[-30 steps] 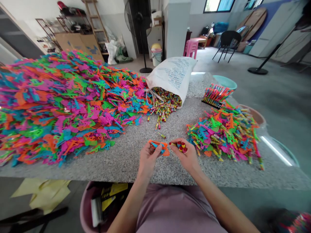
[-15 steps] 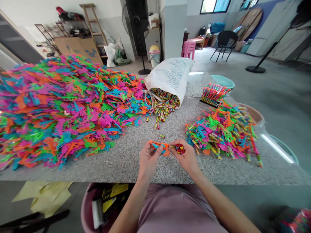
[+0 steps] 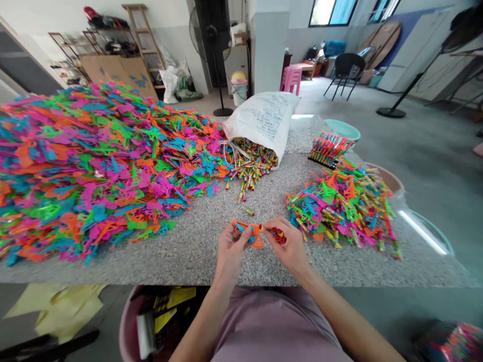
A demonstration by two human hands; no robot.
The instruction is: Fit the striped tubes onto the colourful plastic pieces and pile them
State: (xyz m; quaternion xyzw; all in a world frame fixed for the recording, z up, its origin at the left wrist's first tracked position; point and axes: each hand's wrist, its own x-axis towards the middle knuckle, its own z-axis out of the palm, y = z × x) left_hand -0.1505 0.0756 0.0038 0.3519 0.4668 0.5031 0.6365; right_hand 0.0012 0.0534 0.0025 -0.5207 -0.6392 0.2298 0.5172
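Left hand [image 3: 229,249], just below frame center: grip clamped, thumb over fingers, on flat plastic pieces [image 3: 257,241], orange and blue, held over the speckled gray table [image 3: 196,261]. Right hand [image 3: 290,247], just to its right: grip clamped on a small bundle of short tubes [image 3: 279,235], red ends showing; one tube sits at the fingertips, pointing at the orange piece. Cannot tell whether the two touch.

Lone tube [image 3: 247,212] lies on the table just above the hands in frame. Above it, upper center: white bag [image 3: 266,113] on its side, loose tubes [image 3: 253,168] spilling from its mouth. Left of frame: large multicolored pile [image 3: 113,166] of similar plastic pieces. Right of center: smaller heap [image 3: 339,206], pieces and tubes mixed.
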